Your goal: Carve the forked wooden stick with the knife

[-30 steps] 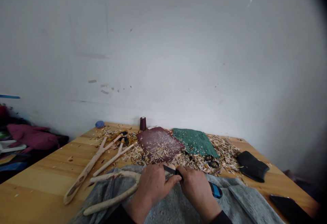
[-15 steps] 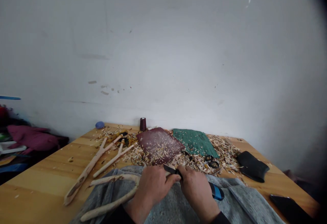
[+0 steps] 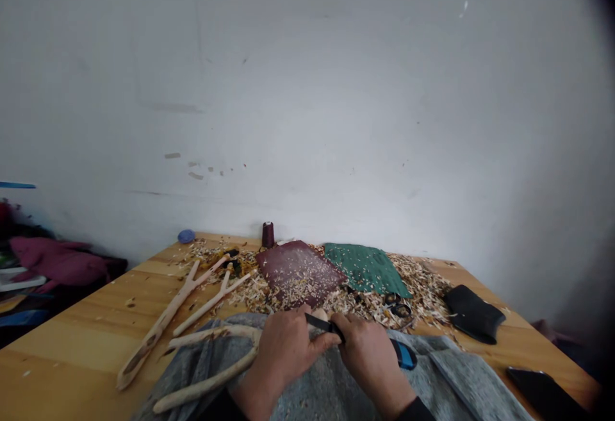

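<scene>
My right hand [image 3: 369,364] grips a carving knife with a blue and black handle [image 3: 403,355], and its dark blade [image 3: 323,323] points left. My left hand [image 3: 288,357] is shut around a peeled forked branch [image 3: 206,384], whose two pale arms run out to the lower left. A pale wood tip [image 3: 319,314] shows above my fingers, right by the blade. I cannot tell if it belongs to the same branch. A grey cloth [image 3: 461,379] lies under both hands, across my lap.
Two more forked sticks [image 3: 158,325] lie on the wooden table [image 3: 72,344]. Wood shavings [image 3: 418,296] surround a maroon mat [image 3: 298,273], a green mat [image 3: 368,270] and scissors [image 3: 398,309]. A black pouch [image 3: 473,313], a black phone [image 3: 542,394] and a dark spool [image 3: 268,235] also stand there.
My hands and the knife stay almost in place, with the blade shifted slightly left. The whole view has tilted a little.
</scene>
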A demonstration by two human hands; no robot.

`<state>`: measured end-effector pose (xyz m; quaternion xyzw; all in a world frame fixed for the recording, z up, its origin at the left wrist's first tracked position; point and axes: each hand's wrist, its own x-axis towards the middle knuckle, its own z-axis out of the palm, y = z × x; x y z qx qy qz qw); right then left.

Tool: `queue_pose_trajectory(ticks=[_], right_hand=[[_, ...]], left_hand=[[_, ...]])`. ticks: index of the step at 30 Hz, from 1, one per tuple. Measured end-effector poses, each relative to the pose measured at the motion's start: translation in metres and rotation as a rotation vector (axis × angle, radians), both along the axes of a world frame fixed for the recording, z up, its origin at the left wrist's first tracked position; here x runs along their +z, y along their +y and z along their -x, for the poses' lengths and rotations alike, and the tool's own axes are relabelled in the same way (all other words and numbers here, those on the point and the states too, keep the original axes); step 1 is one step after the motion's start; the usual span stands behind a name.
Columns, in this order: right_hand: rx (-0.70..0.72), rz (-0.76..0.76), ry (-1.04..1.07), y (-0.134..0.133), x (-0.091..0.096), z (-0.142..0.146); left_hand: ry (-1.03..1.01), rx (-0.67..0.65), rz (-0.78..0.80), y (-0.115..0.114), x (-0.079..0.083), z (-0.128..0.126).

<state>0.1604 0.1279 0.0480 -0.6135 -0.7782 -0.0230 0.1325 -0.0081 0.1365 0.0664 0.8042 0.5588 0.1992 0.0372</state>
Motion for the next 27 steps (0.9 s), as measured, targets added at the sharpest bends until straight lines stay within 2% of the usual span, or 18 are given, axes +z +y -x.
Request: queue_pose_trajectory(ticks=[19, 27], right_hand=[[-0.083, -0.011, -0.059, -0.0050, 0.0003, 0.0063], [-0.156, -0.016, -0.086, -0.0050, -0.0024, 0.0070]], left_hand=[[-0.031, -0.047, 0.043, 0.0010, 0.0024, 0.0027], [0.057, -0.021, 0.006, -0.0027, 0.0004, -0.0027]])
